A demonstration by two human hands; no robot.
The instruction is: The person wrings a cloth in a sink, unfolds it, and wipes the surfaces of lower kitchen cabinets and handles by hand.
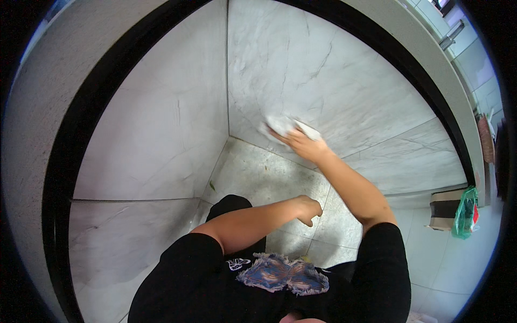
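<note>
My right hand (302, 143) is spread over a white cloth (278, 123), pressing it against the marbled grey-white wall tile (278, 72), low down and right of the corner. Hand and cloth are blurred, and part of the cloth sticks out above the knuckles. Nearer to me, my left hand (311, 210) hangs over the tiled floor (258, 161) with its fingers loosely curled; whether anything is inside it cannot be told.
A second marbled wall (153, 121) rises on the left. A black edge strip (404, 68) borders a grey counter slab (432, 52). At the right stand a cardboard box (444, 210) and a green plastic bag (465, 214). A small green leaf (212, 185) lies on the floor.
</note>
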